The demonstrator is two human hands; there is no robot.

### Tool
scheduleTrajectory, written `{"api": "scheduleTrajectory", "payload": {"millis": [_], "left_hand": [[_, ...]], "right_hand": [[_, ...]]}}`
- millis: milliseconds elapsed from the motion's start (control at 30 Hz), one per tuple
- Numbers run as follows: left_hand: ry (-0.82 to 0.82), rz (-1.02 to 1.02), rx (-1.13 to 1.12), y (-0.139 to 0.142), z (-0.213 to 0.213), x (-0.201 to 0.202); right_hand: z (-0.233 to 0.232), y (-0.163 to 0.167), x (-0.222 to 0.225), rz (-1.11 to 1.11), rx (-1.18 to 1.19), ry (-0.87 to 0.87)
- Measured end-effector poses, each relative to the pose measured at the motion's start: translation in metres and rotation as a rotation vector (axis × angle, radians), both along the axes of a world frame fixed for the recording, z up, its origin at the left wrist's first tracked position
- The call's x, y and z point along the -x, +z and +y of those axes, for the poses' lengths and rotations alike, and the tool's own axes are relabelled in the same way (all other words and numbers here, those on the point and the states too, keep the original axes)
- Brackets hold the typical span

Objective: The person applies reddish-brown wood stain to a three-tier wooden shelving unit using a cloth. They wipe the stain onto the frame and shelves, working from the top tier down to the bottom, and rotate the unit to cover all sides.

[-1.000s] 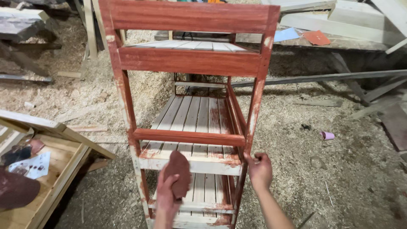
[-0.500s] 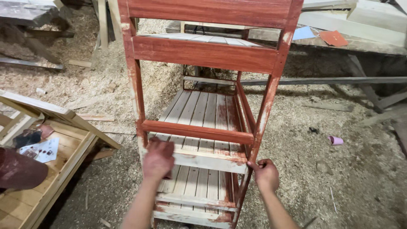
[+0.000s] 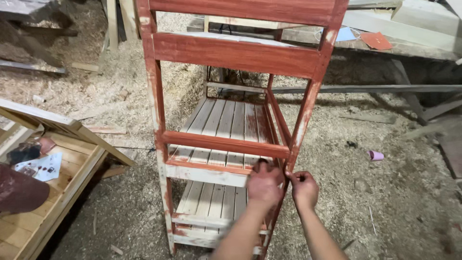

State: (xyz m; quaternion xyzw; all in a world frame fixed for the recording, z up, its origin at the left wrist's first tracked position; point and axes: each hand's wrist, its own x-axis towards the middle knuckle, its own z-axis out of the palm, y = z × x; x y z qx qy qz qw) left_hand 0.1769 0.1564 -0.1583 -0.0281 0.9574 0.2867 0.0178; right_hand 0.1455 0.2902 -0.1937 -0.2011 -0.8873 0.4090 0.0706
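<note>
In the head view, a tall wooden rack [image 3: 226,144], its frame stained red and its slatted shelves still pale, stands upright on the sawdust floor [image 3: 385,202]. The left hand [image 3: 263,185] presses closed against the red front rail by the right post, perhaps rubbing it; what it holds is hidden. The right hand [image 3: 304,188] pinches that post, apparently steadying it.

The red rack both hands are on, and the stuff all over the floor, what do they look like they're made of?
The rack looks like wood: slatted shelves show pale grain, and the frame carries a patchy, matte reddish-brown stain or paint, with bare streaks on the posts. The floor covering looks like sawdust and wood shavings, loose and tan.
</note>
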Motion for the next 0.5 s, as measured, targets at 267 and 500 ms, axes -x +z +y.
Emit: {"api": "scheduleTrajectory", "payload": {"millis": [267,500], "left_hand": [[0.198,0.02,0.258,0.006,-0.18,-0.024],[0.339,-0.146,0.275,0.04,-0.231,-0.028]], "right_hand": [[0.01,0.007,0.015,-0.21,-0.077,-0.013],[0.016,0.001,0.022,-0.238,-0.065,0.052]]}}
